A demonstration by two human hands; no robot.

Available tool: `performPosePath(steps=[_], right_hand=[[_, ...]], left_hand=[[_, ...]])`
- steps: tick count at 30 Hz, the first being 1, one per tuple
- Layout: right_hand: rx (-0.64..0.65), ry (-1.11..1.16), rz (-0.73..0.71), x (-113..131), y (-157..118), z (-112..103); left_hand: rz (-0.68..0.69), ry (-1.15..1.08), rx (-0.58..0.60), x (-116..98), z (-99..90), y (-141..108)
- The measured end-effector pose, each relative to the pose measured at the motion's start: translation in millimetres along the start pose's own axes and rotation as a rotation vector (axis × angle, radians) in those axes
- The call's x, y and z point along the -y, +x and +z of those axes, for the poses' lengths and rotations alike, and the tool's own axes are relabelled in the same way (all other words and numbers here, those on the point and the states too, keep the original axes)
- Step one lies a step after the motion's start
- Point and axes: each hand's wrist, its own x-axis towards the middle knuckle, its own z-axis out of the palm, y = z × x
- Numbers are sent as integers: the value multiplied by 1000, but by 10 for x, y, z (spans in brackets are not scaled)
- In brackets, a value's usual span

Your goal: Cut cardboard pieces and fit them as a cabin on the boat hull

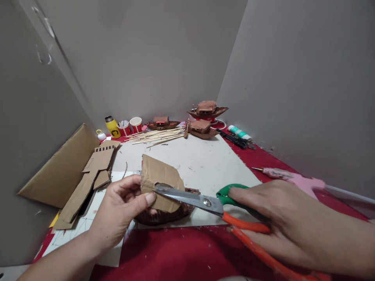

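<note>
Between the thumb and fingers of my left hand (124, 205) is a curved piece of brown cardboard (162, 173), held up over the near part of the white sheet. My right hand (272, 210) grips scissors (206, 202) with one green and one orange handle. Their blades lie over the lower part of the cardboard, tips close to my left thumb, and a slit shows beside them. How far apart the blades are I cannot tell. Behind and below the cardboard sits a dark brown model boat hull (166, 216), partly covered by it.
Cut cardboard pieces (98, 160) and a large cardboard panel (63, 171) lie at left. Thin wooden sticks (158, 136), finished model boats (200, 127), paper cups (135, 125) and a yellow bottle (113, 127) line the back. A pink glue gun (293, 177) rests on the red cloth at right.
</note>
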Motion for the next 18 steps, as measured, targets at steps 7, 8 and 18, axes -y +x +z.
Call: performPosePath(steps=[7,8,18], right_hand=[[-32,-26,-68,-16,-22,-5],[-28,-32,-81,-19,-36,-4],[-65,-135,-84,-22,-101,-31]], left_hand=[[-53,8,82,-36,-40,31],[-81,10,117,-59,-54,47],[-213,78,232,-121,-125,121]])
